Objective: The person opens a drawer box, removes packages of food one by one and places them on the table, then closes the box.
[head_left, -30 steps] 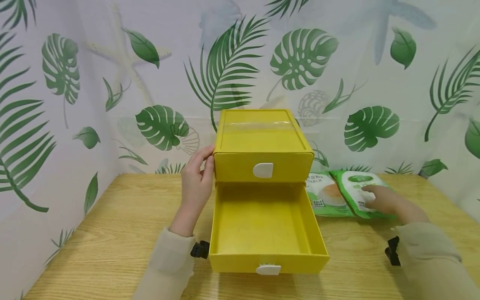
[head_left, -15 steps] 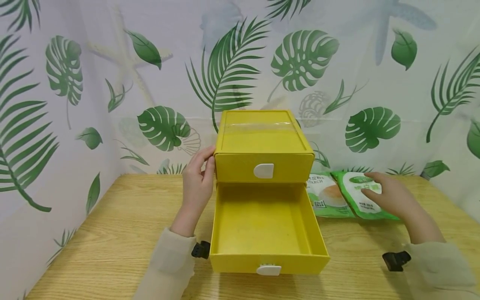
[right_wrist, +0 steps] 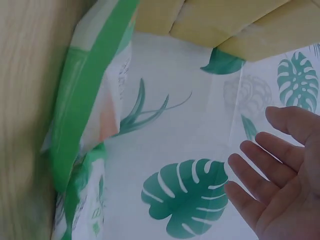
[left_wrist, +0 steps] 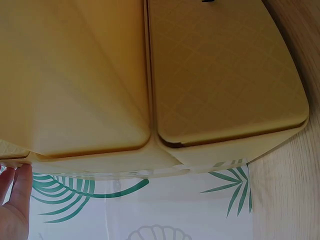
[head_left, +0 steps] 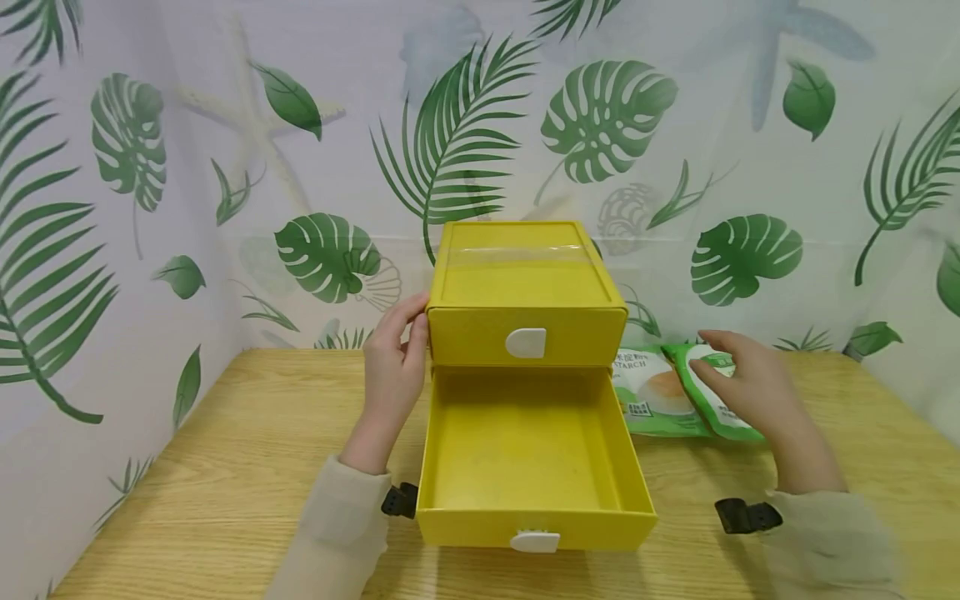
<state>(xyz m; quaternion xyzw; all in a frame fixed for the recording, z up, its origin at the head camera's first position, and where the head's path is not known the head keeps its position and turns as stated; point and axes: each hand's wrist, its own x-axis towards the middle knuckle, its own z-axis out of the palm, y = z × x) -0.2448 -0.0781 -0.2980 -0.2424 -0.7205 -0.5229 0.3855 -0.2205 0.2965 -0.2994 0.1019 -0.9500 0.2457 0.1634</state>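
A yellow drawer unit [head_left: 528, 279] stands on the table, its upper drawer front [head_left: 465, 337] flush. Below, a yellow drawer [head_left: 465, 529] with a white pull is drawn out, and nothing lies in the part that shows. My left hand [head_left: 393, 371] touches the unit's left side near the top with its fingertips. Its fingers [left_wrist: 20, 192] show at the corner of the left wrist view. My right hand [head_left: 761, 404] hovers over a green-and-white bag [head_left: 708, 404], holding nothing, its fingers [right_wrist: 257, 177] spread. Another bag, of starch [head_left: 652, 392], lies against the first, beside the unit.
Behind the wooden table [head_left: 247, 450] hangs a white cloth [head_left: 480, 117] printed with green leaves. A black strap [head_left: 748, 516] sits at the right wrist, another [head_left: 400, 500] at the left.
My right hand first drew back to the right from the bag, then swung left and a little up over it. The left hand, drawer unit and bags keep their places.
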